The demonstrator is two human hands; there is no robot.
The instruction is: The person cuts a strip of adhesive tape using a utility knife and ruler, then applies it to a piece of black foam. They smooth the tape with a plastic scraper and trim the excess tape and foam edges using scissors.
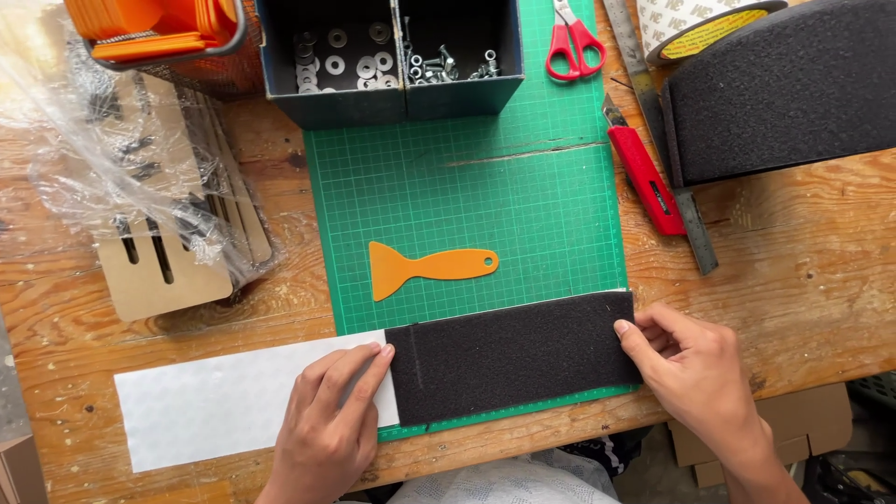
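Fingers of the left hand point(329, 425) press flat on the white backing strip point(215, 401) while the right hand point(695, 373) pinches the end of the black foam strip point(509, 355), lower centre on the green cutting mat point(467, 196), apparently light, soft, best gripped at its ends.

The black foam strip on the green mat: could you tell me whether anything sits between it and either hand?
Nothing visible does. The left hand rests on the white backing paper with fingertips at the black foam strip's left edge, and the right hand touches its right end. The orange scraper lies apart, farther up the green mat.
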